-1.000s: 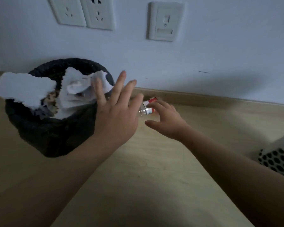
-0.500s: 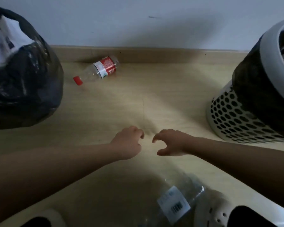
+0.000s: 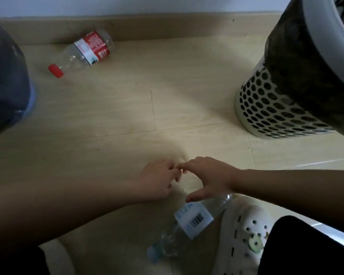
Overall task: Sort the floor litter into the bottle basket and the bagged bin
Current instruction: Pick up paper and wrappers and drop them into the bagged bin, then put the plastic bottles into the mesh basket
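1. Bottles lie unsorted on the floor [image 3: 127, 108]: red-label bottle [image 3: 85, 51] by the skirting [image 3: 167, 26], clear bottle [image 3: 191, 221] beside the shoe [image 3: 244, 231].
2. Grip: left hand [image 3: 157, 183] and right hand [image 3: 209, 177] loosely curled, holding nothing.
3. Basket [image 3: 266, 108] awaits both.

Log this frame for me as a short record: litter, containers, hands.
litter on floor: red-label bottle by the baseboard; barcode-label bottle beside the white shoe
containers: perforated basket right; dark bagged bin left
left hand: loosely curled, holds nothing
right hand: thumb spread over barcode-label bottle, no grip yet
status: neither bottle in a container
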